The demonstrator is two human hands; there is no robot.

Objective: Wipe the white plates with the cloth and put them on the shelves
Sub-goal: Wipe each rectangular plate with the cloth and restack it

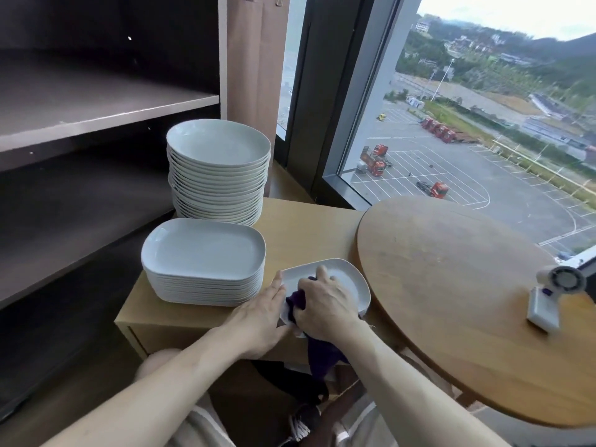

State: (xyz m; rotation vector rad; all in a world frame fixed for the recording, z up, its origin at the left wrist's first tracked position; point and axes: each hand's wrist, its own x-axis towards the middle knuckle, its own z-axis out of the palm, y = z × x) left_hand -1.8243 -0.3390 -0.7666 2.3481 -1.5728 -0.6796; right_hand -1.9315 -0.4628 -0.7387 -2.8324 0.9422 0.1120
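Both hands at a white plate [351, 280] on the near edge of the counter [306, 227].
Left hand [261, 312], fingers straight, touches the plate's left rim; right hand [325, 301] grips a dark purple cloth [296, 300] bunched against the plate.

My plate [350, 279] is glossy white ceramic, smooth, as are the far stack [219, 175] and near stack [203, 253] on the left. My cloth [296, 301] is soft, matt purple fabric. Cabinet [309, 233]: pale smooth wood. Table [451, 285] on the right: warmer wood, faint sheen. Shelves [96, 104]: matt dark board.
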